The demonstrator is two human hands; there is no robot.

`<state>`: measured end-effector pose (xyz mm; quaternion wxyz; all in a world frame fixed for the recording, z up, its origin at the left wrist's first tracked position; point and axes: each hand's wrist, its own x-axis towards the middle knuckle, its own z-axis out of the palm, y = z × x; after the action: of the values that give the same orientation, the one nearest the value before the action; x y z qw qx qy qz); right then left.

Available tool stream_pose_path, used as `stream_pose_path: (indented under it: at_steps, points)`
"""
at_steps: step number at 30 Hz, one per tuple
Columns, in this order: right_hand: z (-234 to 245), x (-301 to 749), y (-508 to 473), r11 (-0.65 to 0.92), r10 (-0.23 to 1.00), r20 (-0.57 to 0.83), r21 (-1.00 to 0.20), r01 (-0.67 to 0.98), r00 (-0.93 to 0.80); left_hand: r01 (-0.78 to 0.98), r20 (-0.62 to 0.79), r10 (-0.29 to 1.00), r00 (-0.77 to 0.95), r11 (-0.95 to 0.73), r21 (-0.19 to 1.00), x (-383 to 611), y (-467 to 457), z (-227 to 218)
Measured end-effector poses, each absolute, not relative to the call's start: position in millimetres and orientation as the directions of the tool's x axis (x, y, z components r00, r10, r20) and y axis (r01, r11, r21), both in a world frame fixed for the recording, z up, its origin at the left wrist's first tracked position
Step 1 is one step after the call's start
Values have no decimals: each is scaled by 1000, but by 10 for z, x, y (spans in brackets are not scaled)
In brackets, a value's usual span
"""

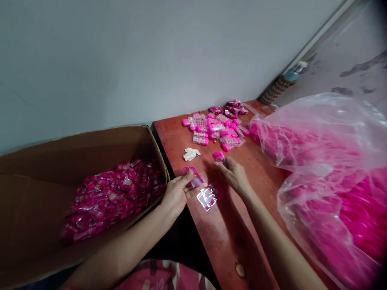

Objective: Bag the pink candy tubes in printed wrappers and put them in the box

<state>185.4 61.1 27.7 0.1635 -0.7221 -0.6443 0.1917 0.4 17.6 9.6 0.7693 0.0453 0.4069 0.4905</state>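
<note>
Between the thumb and fingers of my left hand point(177, 191) is a pink printed plastic packet point(193, 177), over the left part of the red table. My right hand point(236, 173) grips a small clear container with a bright pink cap point(218, 156), a little to the right of the packet. Shiny printed packets point(208, 197) lie on the tabletop just below my hands. Farther back is a pile of pink-capped clear containers point(216, 128) with small beads or pills inside. A crumpled white scrap point(191, 154) rests between that pile and my left hand.
An open cardboard box point(75, 143) at left holds many filled pink packets point(115, 193). Several dark pink packets point(234, 108) lie behind the container pile. A large clear plastic bag point(326, 117) of pink parts covers the right side. A wall stands behind the red table point(169, 135).
</note>
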Motion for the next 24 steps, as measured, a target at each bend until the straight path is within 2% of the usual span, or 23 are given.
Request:
stream_pose_path:
  at_steps: [1,2,4,7,12,18,21,24]
  points:
    - [302,1803,413,-117,993,-77,-683,721,87,-728,-583,789,191,513,455,20,182,97]
    - [324,1738,215,-130,991,-125,-830,543,47,-737,-583,789,194,509,444,39,187,100]
    - [349,1583,-136,-220,975,-223,-946,238,15,-751,-583,788,196,504,428,82,189,108]
    - [325,1377,-459,-289,956,-286,-956,46,71,-765,-574,795,195,490,417,153,169,132]
    - [206,1273,-560,-262,956,-262,-965,-15,131,-764,-526,822,216,479,433,264,76,188]
    - [119,1279,-565,-269,956,-281,-955,-129,84,-686,-454,856,247,486,542,293,2,242]
    - [98,1271,-567,-268,958,-282,-942,-204,45,-619,-411,859,305,507,600,267,5,246]
    - [69,1267,-573,-223,970,-236,-960,-170,57,-535,-374,837,400,544,647,249,5,230]
